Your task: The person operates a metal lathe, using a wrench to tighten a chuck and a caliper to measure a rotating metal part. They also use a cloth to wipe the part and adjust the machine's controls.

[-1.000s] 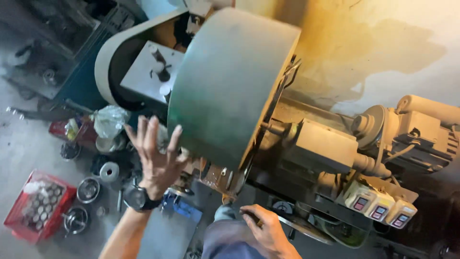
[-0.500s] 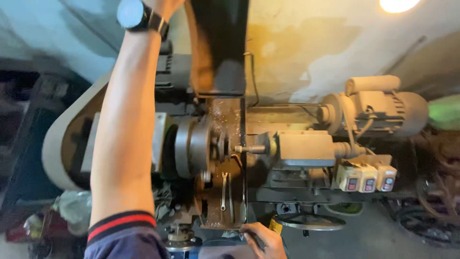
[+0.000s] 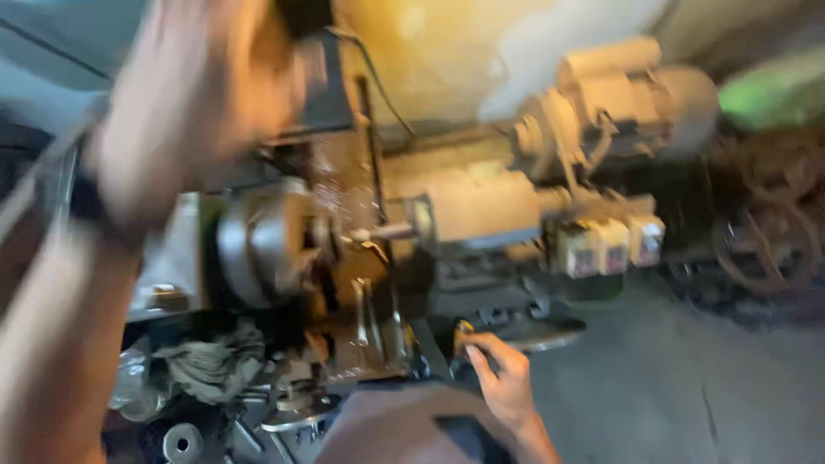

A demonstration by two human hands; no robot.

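Right hand (image 3: 503, 378) grip curled on lathe handwheel (image 3: 537, 333) rim, left hand (image 3: 193, 103) raised near camera (motion-blurred, grip unreadable), chuck (image 3: 258, 249) left of tailstock (image 3: 481, 206)

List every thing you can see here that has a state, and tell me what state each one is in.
left hand: raised close to the camera, blurred, holding nothing that shows
right hand: resting on the handwheel, fingers curled on its rim
handwheel: gripped at its near edge
lathe chuck: uncovered, too blurred to tell whether it spins
switch boxes: three in a row, settings unreadable
rag: crumpled below the chuck
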